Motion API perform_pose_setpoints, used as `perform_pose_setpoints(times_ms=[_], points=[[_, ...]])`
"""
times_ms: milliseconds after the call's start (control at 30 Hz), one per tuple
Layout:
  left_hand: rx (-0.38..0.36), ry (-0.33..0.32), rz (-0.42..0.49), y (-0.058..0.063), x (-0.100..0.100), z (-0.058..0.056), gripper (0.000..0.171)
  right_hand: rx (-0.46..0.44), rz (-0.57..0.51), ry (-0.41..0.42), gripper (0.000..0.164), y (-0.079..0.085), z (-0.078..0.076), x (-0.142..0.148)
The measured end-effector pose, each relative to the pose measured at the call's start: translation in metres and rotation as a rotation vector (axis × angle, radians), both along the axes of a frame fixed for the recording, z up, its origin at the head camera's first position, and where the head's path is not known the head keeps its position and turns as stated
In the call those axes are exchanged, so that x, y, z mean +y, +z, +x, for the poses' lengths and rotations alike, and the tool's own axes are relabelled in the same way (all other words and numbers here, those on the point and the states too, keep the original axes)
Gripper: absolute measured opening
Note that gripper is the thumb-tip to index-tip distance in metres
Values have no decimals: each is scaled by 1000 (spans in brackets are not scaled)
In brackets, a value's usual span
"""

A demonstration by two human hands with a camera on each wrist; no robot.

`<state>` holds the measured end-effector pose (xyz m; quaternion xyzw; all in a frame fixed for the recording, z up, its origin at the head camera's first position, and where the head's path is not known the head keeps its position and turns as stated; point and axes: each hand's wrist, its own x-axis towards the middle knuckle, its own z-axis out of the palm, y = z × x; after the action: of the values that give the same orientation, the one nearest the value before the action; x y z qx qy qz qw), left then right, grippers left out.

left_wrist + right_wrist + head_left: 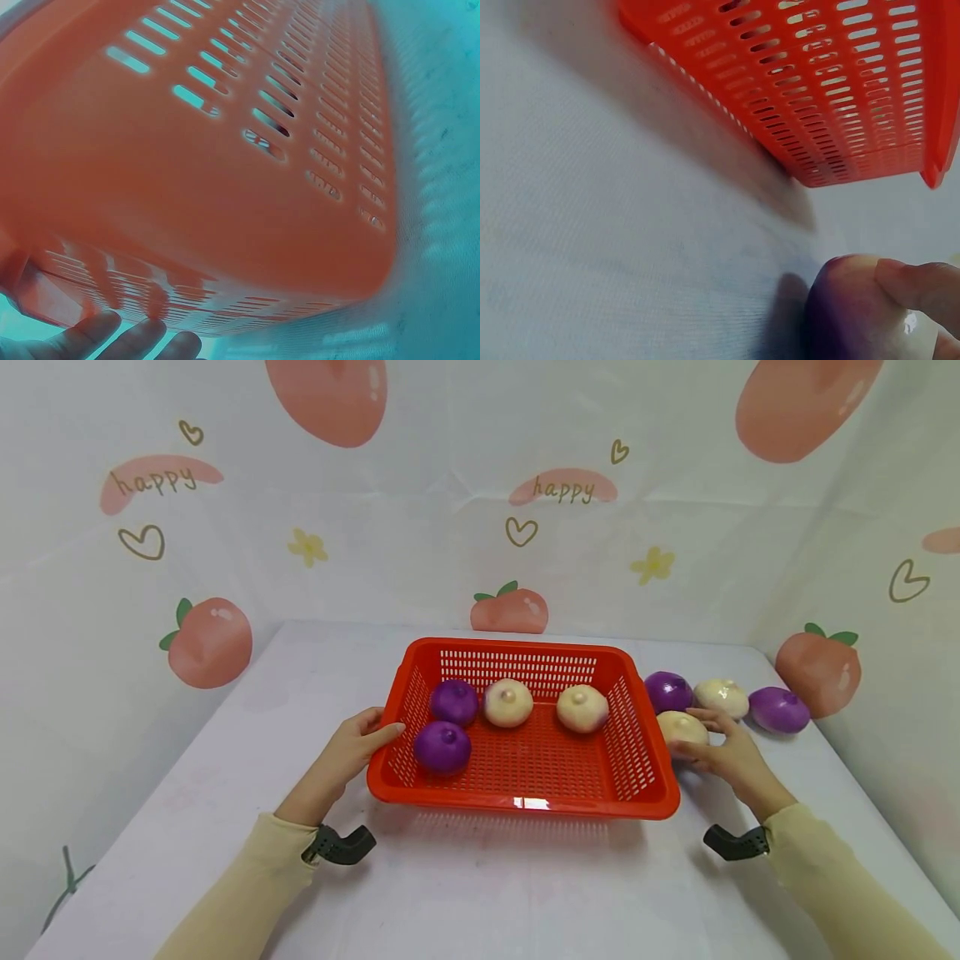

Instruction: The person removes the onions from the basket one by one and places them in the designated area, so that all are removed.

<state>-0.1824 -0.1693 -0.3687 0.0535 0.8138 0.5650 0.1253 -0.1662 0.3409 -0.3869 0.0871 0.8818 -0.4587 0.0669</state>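
A red plastic basket with slotted walls sits in the middle of the table. My left hand grips its left rim, thumb over the top; in the left wrist view the fingers lie against the outside wall. Beyond the basket's right side, my right hand holds a white turnip, thumb and fingers around it. That turnip shows a purple side in the right wrist view. Inside the basket are two purple turnips at the left and two white turnips farther back.
Behind my right hand, a purple turnip, a white turnip and another purple turnip lie in a row on the white-covered table. A printed cloth hangs at the back and sides.
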Motion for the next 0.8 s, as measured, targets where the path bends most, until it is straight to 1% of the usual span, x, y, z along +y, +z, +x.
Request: perform_pose_setpoints(times_ms=[67, 267, 567, 800], points=[[-1, -3, 1, 0, 0, 0, 51, -13, 7, -4, 88, -2, -1, 1], [-3, -4, -2, 0, 0, -1, 51, -11, 10, -2, 87, -6, -3, 3], [-1, -6, 2, 0, 0, -1, 50, -32, -38, 29, 88, -7, -3, 5], [3, -4, 9, 0, 0, 0, 50, -63, -61, 30, 91, -6, -2, 7]])
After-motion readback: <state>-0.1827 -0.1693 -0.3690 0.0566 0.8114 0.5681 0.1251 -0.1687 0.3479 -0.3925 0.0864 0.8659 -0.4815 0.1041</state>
